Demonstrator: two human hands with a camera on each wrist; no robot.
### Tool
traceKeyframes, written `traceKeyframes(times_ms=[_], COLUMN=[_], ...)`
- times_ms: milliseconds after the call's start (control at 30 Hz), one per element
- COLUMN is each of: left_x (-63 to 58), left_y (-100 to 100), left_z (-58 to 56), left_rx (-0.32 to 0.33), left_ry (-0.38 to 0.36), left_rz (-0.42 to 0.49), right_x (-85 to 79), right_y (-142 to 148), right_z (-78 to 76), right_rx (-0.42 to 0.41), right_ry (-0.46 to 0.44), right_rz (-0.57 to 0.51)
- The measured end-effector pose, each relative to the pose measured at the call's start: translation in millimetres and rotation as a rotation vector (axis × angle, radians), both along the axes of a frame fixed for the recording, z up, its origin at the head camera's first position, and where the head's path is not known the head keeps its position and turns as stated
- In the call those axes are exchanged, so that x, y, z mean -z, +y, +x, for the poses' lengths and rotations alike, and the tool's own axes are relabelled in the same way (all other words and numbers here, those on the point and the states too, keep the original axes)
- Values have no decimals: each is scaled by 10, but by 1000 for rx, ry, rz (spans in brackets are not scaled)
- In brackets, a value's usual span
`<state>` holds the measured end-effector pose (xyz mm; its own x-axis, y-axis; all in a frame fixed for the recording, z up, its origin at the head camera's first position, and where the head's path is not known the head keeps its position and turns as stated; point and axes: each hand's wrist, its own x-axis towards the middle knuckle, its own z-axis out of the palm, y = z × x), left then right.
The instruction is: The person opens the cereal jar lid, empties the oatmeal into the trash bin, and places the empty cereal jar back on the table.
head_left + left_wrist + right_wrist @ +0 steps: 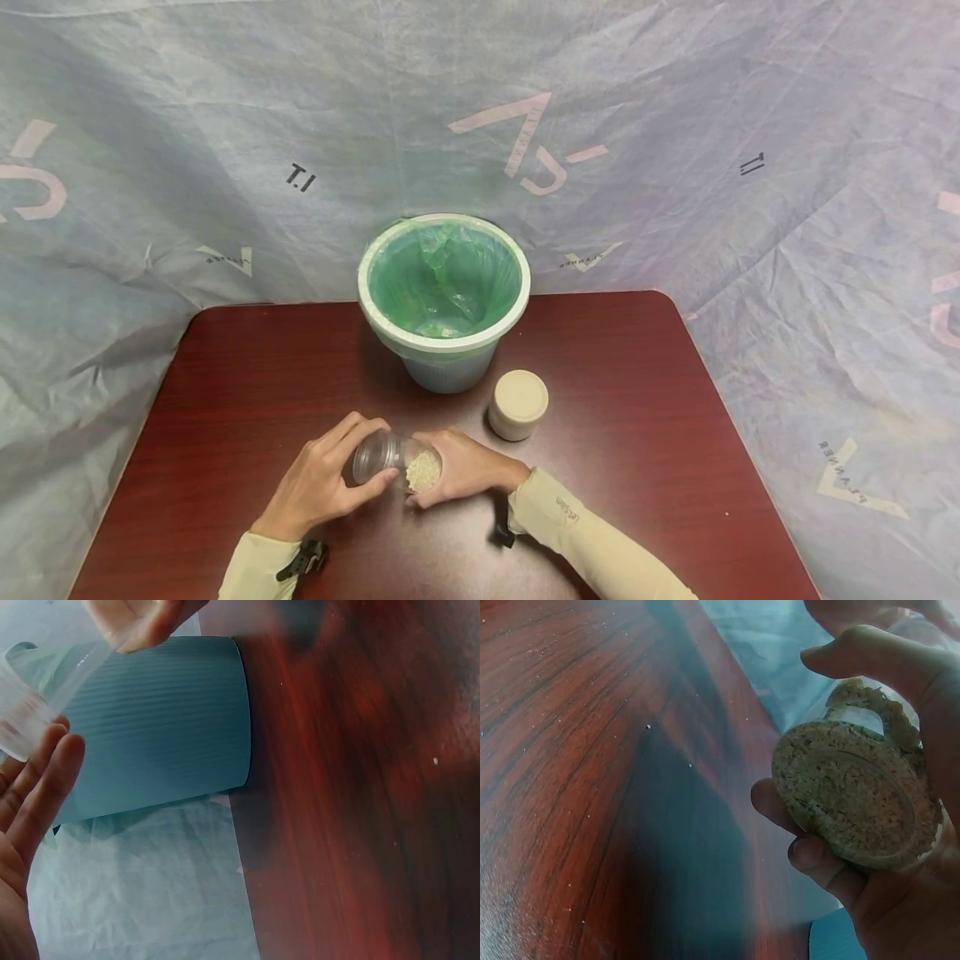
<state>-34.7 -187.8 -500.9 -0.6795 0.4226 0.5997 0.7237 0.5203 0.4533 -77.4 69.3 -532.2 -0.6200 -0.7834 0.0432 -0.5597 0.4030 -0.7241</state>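
Note:
A small clear jar (397, 454) lies tilted on its side just above the dark red table (225, 392), held between both hands. Pale grain fills its bottom end. My left hand (378, 452) grips the mouth end with thumb and fingers. My right hand (420, 471) wraps the bottom end. In the right wrist view the grain-packed jar base (851, 799) sits between the thumb and curled fingers (810, 859). In the left wrist view the clear jar end (34, 712) rests against my left fingers (41, 787).
A blue bin (444, 367) with a green liner and white rim stands at the table's back middle, and its ribbed wall (157, 727) shows in the left wrist view. A beige lidded jar (517, 404) stands right of the hands. Pale sheeting hangs all around.

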Motion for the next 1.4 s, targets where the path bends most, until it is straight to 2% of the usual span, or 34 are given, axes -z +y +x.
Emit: traceKeyframes(times_ms=[233, 533, 767, 1000, 1100, 1400], left_x=[5, 21, 18, 1, -20, -116], left_y=[-4, 11, 55, 134, 161, 240], left_z=[21, -2, 8, 19, 27, 71], left_rx=[-34, -74, -144, -240, -281, -390], left_ry=[-41, 4, 40, 47, 26, -106], left_rz=[-8, 8, 18, 30, 35, 33], right_x=[-10, -34, -21, -36, -43, -8], right_y=[-4, -18, -33, -38, -40, -51], right_z=[-3, -7, -6, 11, 18, 29], right_rx=[15, 32, 48, 95, 116, 158], right_ry=[27, 33, 33, 45, 61, 108], right_rz=[14, 3, -1, 5, 9, 0])
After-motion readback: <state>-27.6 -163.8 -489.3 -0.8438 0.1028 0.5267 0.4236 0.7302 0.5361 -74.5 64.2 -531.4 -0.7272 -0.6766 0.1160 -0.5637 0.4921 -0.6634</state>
